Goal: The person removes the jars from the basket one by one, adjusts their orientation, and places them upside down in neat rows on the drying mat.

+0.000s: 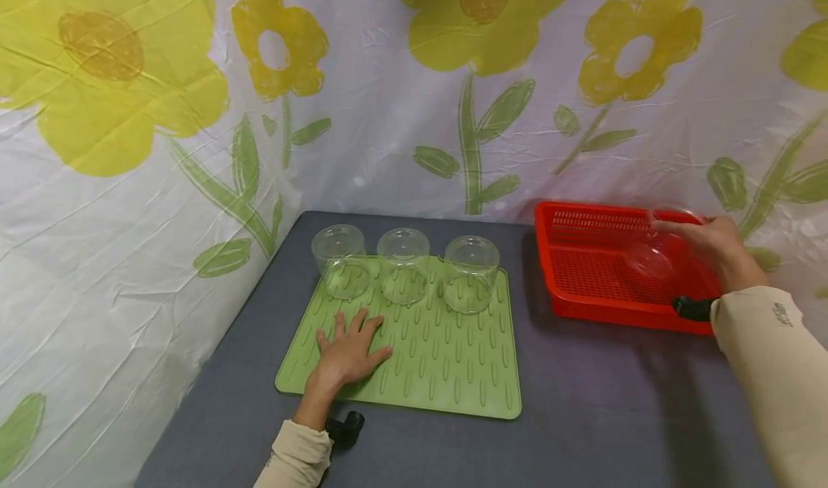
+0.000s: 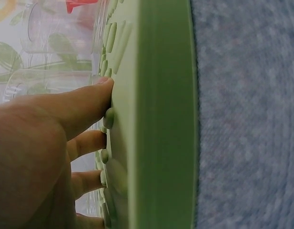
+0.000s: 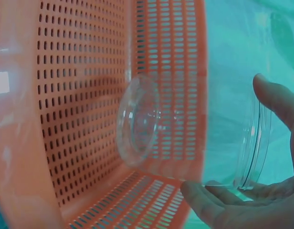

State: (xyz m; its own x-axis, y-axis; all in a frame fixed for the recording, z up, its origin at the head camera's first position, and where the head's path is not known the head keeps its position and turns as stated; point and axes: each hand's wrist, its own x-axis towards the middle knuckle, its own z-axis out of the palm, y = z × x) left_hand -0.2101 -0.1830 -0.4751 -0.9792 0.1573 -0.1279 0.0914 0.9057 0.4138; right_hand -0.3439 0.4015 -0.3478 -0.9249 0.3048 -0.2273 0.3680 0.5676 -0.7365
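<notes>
My right hand (image 1: 718,247) grips a clear round jar (image 1: 650,259) by its upper end, within the outline of the red basket (image 1: 617,318). In the right wrist view, thumb and fingers (image 3: 208,207) stand on opposite sides of the jar near its rim, and its base (image 3: 138,121) points into the basket. The left hand (image 1: 349,356) rests on a green ridged mat (image 1: 446,380), fingers spread and fingertips down on the ridges. Beyond it, three similar clear jars stand in a row along the mat's far edge: left (image 1: 338,264), middle (image 1: 404,266) and right (image 1: 471,274).
Mat and basket lie on a dark grey table (image 1: 550,416), the basket at the far right. Behind the table hangs a white cloth (image 1: 369,150) printed with yellow flowers; it also runs down the left side. Both wrists carry small black devices (image 1: 692,307).
</notes>
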